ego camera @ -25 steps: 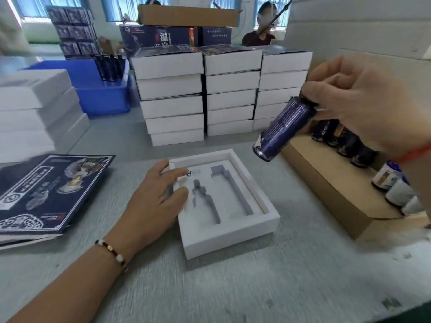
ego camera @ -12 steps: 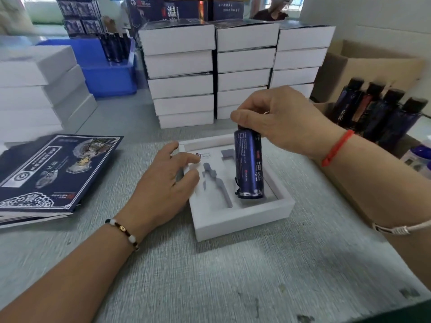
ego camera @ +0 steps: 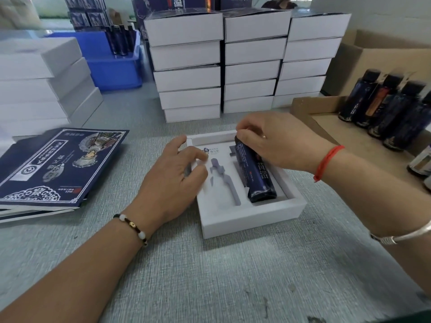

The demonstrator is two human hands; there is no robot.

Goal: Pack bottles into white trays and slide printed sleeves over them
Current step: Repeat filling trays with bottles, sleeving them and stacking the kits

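Your right hand (ego camera: pixel 277 143) holds the dark blue bottle (ego camera: pixel 255 173) by its cap end, laying it into the white tray (ego camera: pixel 251 217); your left hand (ego camera: pixel 177 176), fingers relaxed, steadies the tray. The bottle looks rigid and smooth, likely slippery; grip the cap end.

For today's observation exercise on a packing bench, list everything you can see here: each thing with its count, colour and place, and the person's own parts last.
white tray: one, white, centre of table.
bottle: one, dark blue, lying in the tray's right slot.
printed sleeves: a flat pile, navy, left of the tray.
closed boxes: three stacks, white, behind the tray.
white boxes: one stack, far left.
crate: one, blue, back left, holding dark bottles.
cardboard box: one, brown, right.
upright bottles: at least four, dark, in the cardboard box.
left hand: rests on the tray's left edge.
right hand: fingers grip the bottle's top.
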